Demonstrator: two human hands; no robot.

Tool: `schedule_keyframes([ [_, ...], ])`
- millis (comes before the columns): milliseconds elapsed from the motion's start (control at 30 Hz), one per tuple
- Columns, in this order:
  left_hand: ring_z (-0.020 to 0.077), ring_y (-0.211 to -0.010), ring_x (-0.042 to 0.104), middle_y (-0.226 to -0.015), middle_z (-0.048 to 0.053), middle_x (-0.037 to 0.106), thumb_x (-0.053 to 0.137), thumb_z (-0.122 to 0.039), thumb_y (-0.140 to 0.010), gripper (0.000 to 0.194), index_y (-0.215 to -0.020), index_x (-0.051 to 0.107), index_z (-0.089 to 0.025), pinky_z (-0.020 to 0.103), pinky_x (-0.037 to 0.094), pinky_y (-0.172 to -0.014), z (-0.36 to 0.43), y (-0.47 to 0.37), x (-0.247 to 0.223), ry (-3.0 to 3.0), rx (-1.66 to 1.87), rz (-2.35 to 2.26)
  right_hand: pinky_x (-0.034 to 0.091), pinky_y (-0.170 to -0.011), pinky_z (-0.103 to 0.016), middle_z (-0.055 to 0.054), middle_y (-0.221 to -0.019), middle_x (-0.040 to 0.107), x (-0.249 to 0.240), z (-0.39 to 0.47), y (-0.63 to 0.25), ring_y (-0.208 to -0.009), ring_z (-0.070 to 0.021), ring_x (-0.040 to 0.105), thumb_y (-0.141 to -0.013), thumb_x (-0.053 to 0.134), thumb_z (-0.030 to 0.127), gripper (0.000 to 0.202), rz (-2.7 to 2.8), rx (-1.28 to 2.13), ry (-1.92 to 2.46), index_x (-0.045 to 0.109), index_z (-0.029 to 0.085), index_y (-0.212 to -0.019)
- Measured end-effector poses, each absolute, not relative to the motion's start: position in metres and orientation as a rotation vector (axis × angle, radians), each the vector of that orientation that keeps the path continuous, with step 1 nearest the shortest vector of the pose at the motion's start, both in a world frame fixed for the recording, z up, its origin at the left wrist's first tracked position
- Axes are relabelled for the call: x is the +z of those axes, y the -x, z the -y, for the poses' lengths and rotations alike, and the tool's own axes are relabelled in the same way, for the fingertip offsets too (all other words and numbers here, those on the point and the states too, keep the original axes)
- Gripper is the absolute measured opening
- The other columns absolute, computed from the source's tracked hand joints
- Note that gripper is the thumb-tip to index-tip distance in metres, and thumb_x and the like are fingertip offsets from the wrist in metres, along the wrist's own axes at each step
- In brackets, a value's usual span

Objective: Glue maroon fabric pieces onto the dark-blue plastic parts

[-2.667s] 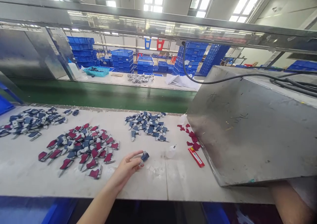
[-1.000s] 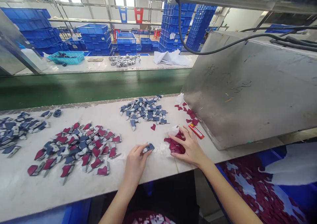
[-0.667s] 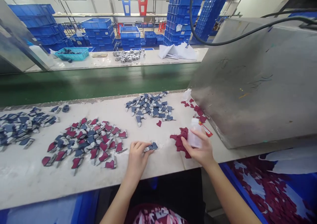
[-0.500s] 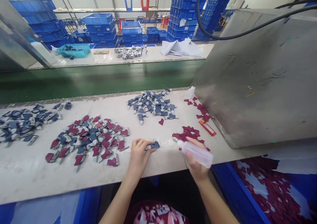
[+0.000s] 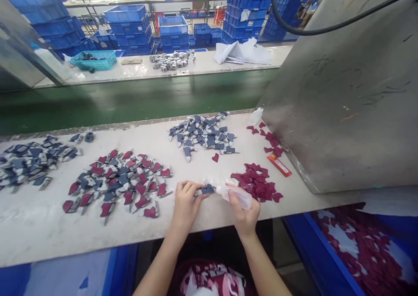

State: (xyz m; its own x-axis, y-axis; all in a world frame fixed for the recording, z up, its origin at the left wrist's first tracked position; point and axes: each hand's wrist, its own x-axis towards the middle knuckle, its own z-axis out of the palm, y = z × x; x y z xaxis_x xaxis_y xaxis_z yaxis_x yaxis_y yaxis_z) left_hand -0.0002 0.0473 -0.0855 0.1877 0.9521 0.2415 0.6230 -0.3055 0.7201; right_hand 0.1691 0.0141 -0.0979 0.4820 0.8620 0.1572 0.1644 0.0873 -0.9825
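Observation:
My left hand pinches a small navy and grey plastic part between thumb and fingers, just above the worktop. Wrapped in my right hand is a translucent squeeze bottle, tilted with its nozzle pointing left at the navy part. The nozzle tip is at or very near the part; contact cannot be made out. Maroon pieces lie loose just behind the bottle. To the left spreads a pile of grey parts with maroon or navy faces. A heap of navy and grey parts lies beyond my hands.
A metal housing borders the worktop on the right, with a red packet near its base. Beyond runs a green conveyor belt. Blue bins stand below, one with maroon pieces. More navy parts lie far left.
My right hand has brought the squeeze bottle left, from over the maroon pieces to the navy part. My left hand keeps its pinch. The camera view has shifted slightly.

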Motion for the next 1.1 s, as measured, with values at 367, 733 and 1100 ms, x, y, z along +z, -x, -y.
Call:
schedule_keyframes([
  [367,0.0263,-0.095,0.054,-0.094,0.004,0.074,0.073,-0.012,-0.084,0.018,-0.098,0.069,-0.021,0.040,0.048,-0.087,-0.047,0.000,-0.086,-2.006,0.930,-1.471,0.062,-0.075,-0.038,-0.014,-0.091,0.079,-0.098,-0.016,-0.169,-0.082,-0.0277,0.076,-0.084,0.071,0.039,0.028,0.956,0.734,1.418,0.079,0.014,-0.092],
  [733,0.0264,-0.095,0.054,-0.091,0.003,0.073,0.074,-0.011,-0.083,0.018,-0.097,0.068,-0.021,0.041,0.049,-0.086,-0.047,-0.002,-0.088,-1.998,0.947,-1.478,0.063,-0.072,-0.038,-0.014,-0.088,0.079,-0.093,-0.015,-0.165,-0.079,-0.0288,0.076,-0.086,0.068,0.038,0.029,0.944,0.571,1.458,0.079,0.012,-0.091],
  [1100,0.0266,-0.094,0.055,-0.089,0.004,0.074,0.076,-0.012,-0.080,0.019,-0.096,0.071,-0.021,0.041,0.050,-0.086,-0.046,-0.003,-0.085,-1.986,0.956,-1.499,0.062,-0.075,-0.041,-0.014,-0.089,0.078,-0.100,-0.006,-0.167,-0.083,-0.0288,0.075,-0.089,0.065,0.035,0.023,1.028,0.399,1.441,0.078,0.016,-0.090],
])
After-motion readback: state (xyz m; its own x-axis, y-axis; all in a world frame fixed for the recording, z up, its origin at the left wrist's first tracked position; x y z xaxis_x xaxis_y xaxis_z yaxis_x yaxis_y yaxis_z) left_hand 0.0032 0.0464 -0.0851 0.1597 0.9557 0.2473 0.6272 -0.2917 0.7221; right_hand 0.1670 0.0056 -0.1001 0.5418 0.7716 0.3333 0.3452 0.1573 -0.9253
